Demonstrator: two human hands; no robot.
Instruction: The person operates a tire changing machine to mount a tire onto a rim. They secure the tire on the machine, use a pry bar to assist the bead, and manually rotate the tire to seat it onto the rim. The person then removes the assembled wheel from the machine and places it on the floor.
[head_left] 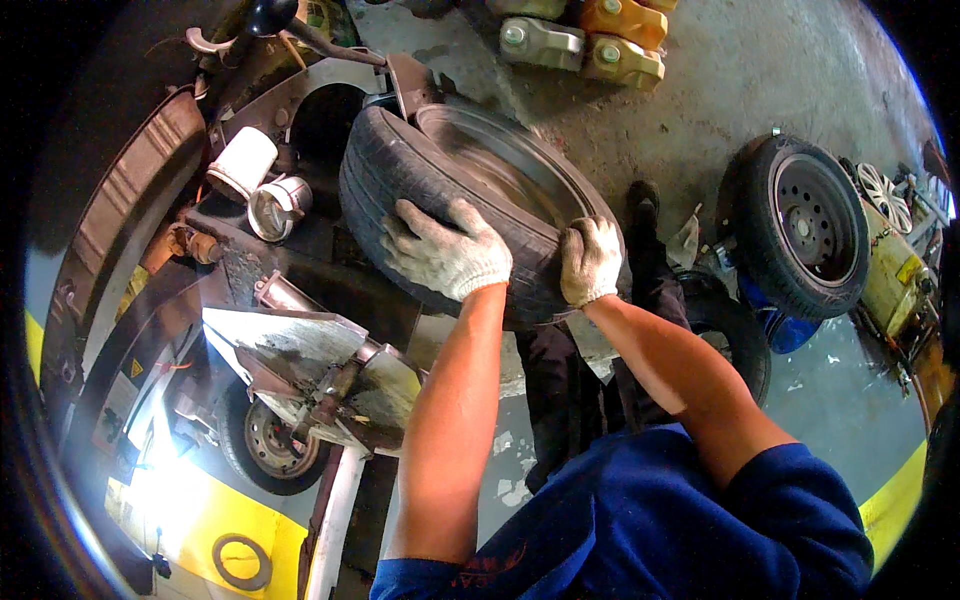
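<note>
Both gloved hands press on one worn tyre (400, 175) that sits mounted on its steel rim (500, 165), tilted against the tyre-changing machine (290, 350): the left hand (445, 250) lies spread flat over the tread, fingers open and gripping nothing, while the right hand (590, 262) curls over the tread edge nearer the sidewall, closed loosely against the rubber rather than clamped round it. Tyre and rim together look heavy and awkward; the rubber is stiff but gives a little, dusty rather than slippery, and not fragile, so the broad tread and the shoulder are probably the best places to hold, with the palms well apart. Counted: one tyre in hand, a second complete wheel (800, 225) standing well apart on the floor to the right, a bare tyre (735, 335) beside the person's leg, and two white work gloves
</note>
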